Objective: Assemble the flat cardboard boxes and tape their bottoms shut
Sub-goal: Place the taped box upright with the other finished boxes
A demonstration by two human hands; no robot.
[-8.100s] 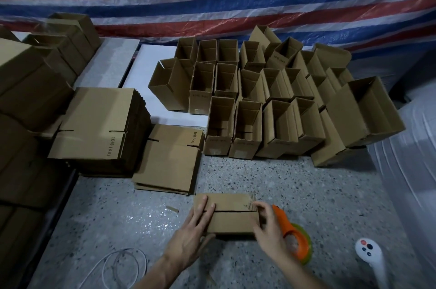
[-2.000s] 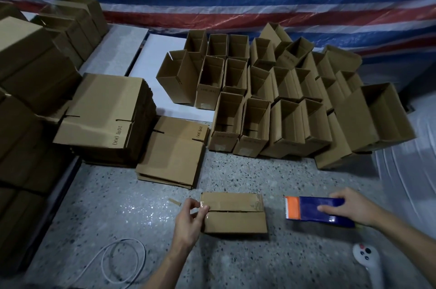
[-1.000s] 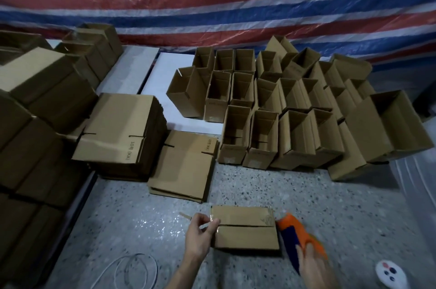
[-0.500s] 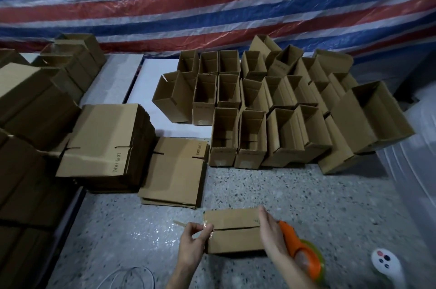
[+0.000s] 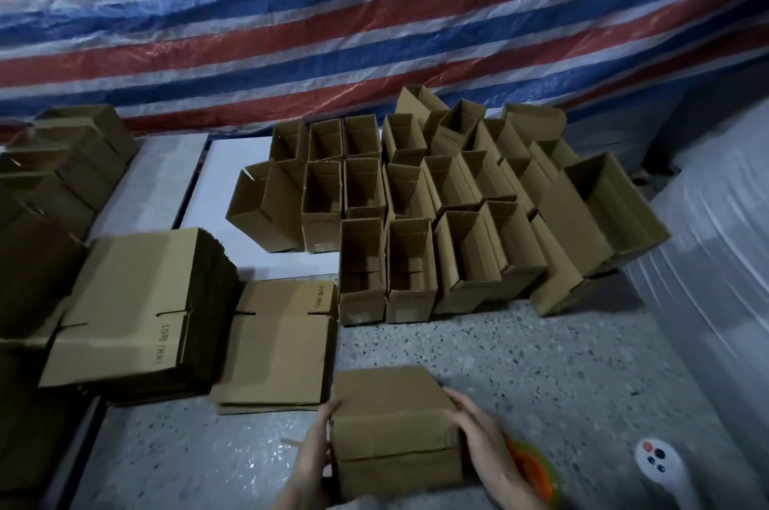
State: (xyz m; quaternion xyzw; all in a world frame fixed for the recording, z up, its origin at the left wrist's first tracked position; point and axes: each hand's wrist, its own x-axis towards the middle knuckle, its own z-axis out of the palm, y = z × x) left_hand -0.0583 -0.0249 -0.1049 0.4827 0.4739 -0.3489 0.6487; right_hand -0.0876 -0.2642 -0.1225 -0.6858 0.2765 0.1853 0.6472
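A small brown cardboard box [image 5: 391,422] sits low in the middle, lifted and tilted, its flap seam facing me. My left hand [image 5: 316,447] presses flat against its left side. My right hand [image 5: 478,439] lies against its right end, fingers wrapped over the corner. Behind my right hand lies the orange and green tape dispenser [image 5: 537,476] on the floor, partly hidden. Two stacks of flat boxes, a tall stack [image 5: 137,314] and a low stack [image 5: 279,347], lie to the left.
Several assembled open boxes [image 5: 416,218] stand in rows ahead, with a larger open box [image 5: 603,214] at the right. More cartons [image 5: 50,185] are piled at the far left. A white controller [image 5: 661,468] lies at the lower right. A striped tarp hangs behind.
My right hand has let go of the tape dispenser, which now lies on the floor. Both hands have taken the box by its ends and raised it.
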